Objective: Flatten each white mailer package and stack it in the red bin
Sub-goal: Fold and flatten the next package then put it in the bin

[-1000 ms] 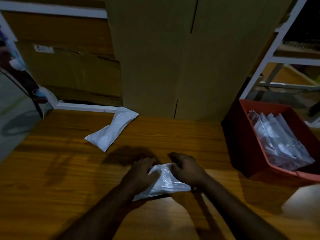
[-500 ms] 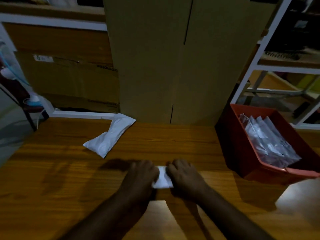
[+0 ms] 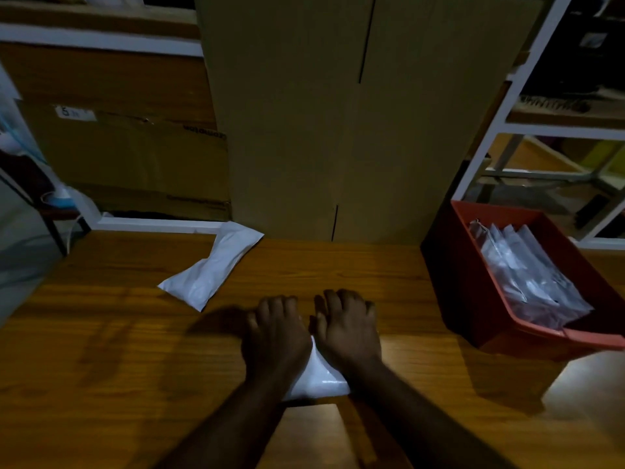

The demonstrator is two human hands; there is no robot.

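Pressing downward, we set both palms on the white mailer [image 3: 319, 379], which lies on the tabletop [image 3: 101, 333] toward its near edge, about midway between left and right. We judge that the hard surface serves as a backing, so that trapped air is forced out. The left hand [image 3: 275, 336] and right hand [image 3: 346, 328] sit side by side, backs up, fingers extended and slightly splayed. Neither grips anything, and only the mailer's near end shows between the wrists. A second mailer [image 3: 211, 265], puffy, lies at the far edge, left of centre. The red bin [image 3: 466, 292] stands by the right edge and holds flattened mailers [image 3: 527, 275] stacked on a slant.
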